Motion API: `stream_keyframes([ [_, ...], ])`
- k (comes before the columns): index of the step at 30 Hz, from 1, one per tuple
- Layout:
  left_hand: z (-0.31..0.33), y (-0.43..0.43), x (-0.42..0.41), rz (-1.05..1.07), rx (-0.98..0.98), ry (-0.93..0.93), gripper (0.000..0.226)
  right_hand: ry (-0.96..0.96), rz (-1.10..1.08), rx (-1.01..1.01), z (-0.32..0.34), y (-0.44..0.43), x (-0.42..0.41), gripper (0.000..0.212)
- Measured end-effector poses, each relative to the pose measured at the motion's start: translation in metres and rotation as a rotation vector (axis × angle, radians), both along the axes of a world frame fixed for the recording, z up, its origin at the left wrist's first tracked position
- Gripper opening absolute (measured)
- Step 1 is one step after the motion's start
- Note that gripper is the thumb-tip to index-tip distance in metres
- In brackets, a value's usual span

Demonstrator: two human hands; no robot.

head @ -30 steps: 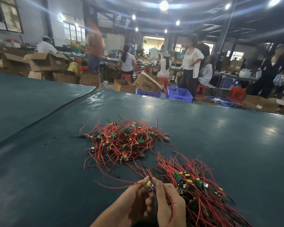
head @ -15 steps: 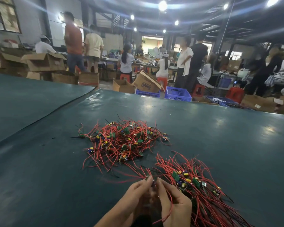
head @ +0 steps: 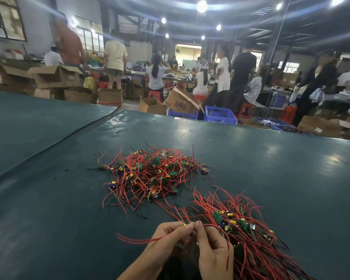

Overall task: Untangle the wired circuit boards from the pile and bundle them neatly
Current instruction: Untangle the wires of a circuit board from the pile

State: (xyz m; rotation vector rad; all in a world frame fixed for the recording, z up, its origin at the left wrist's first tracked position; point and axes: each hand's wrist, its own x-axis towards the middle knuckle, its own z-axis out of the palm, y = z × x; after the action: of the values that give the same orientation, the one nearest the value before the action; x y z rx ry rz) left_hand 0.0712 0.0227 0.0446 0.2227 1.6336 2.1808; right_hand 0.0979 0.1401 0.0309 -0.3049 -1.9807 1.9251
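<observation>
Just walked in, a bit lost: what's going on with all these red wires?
A person is sorting wired circuit boards. The left hand and right hand pinch one board between them, its wires trailing left. A tangled pile lies farther back on the green table; a straighter bundle lies by the right hand.

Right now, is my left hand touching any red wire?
Touching. The head view shows the left hand pinching red wires that trail out to its left.

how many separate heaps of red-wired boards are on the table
2. The tangled pile lies farther out on the table; the straighter heap lies nearer, on the right, by the hands. The left hand and right hand pinch one loose wired board between them, mostly hidden.
</observation>
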Motion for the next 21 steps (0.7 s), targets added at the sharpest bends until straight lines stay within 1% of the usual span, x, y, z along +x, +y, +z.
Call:
stream_keyframes([
  [3,0.002,0.001,0.0,0.052,-0.024,0.051,0.031,-0.004,-0.01,-0.117,0.001,0.0,-0.003,0.025],
  [5,0.003,0.001,-0.001,0.092,-0.029,0.071,0.032,0.033,-0.08,-0.145,0.003,0.003,-0.004,0.022],
  [7,0.003,-0.002,-0.002,0.153,-0.007,0.054,0.032,0.05,-0.135,-0.231,0.005,0.009,-0.005,0.019],
  [9,0.002,-0.005,-0.004,0.204,0.042,0.02,0.026,0.053,-0.145,-0.357,0.008,0.015,-0.006,0.018],
  [11,0.002,-0.007,-0.006,0.231,0.104,-0.021,0.021,0.074,-0.139,-0.414,0.01,0.02,-0.006,0.018],
  [14,0.0,-0.008,-0.007,0.215,0.123,-0.037,0.021,0.074,-0.135,-0.437,0.013,0.021,-0.006,0.016],
  [16,-0.003,-0.008,-0.005,0.185,0.102,-0.044,0.026,0.06,-0.138,-0.439,0.013,0.023,-0.006,0.016],
  [18,-0.006,-0.005,-0.004,0.145,0.093,-0.048,0.031,0.037,-0.116,-0.369,0.011,0.023,-0.005,0.015],
  [21,-0.008,0.001,-0.001,0.015,0.054,-0.004,0.034,0.009,-0.039,-0.202,0.007,0.014,-0.003,0.013],
])
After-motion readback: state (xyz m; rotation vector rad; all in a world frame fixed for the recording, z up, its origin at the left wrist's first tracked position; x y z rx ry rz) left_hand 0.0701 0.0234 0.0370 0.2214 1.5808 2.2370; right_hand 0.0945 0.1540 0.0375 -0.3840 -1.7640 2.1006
